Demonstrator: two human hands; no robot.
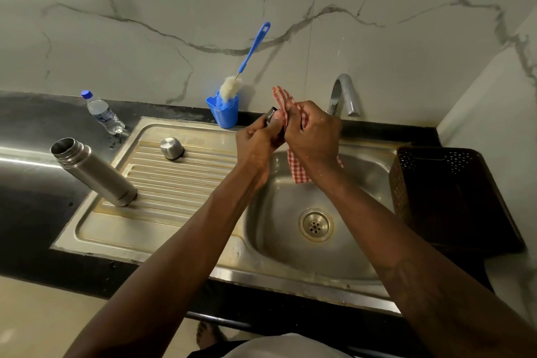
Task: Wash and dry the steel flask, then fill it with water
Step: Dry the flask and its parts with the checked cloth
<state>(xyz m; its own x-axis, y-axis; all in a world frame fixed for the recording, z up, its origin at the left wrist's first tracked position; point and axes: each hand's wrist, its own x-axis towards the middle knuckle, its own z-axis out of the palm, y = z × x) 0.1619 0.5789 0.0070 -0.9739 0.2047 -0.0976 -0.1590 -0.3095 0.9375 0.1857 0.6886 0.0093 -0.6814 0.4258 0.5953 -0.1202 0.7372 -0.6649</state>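
Both my hands are up over the sink basin [279, 197], close together near the tap [344, 94]. My left hand [255, 142] is closed around a small dark and steel piece, the flask stopper [271, 115] by the look of it, with only its end poking out above my fingers. My right hand [315, 134] is clenched on the red and white checked cloth [296, 167], pressing it against that piece; one corner of the cloth sticks up above my knuckles and the rest hangs down toward the basin. The steel flask [93, 170] itself is well off to my left, standing open-mouthed on the ribbed draining board [180, 183], its body looking tilted in this wide view. Its steel cup lid [172, 148] sits upside down farther back on the same board. Behind the board, a blue holder [223, 113] carries a blue-handled bottle brush [250, 58] leaning on the marble wall. A plastic water bottle [103, 113] with a blue cap stands on the dark worktop [35, 206] at the back left, and a dark perforated basket [453, 197] sits just right of the basin.
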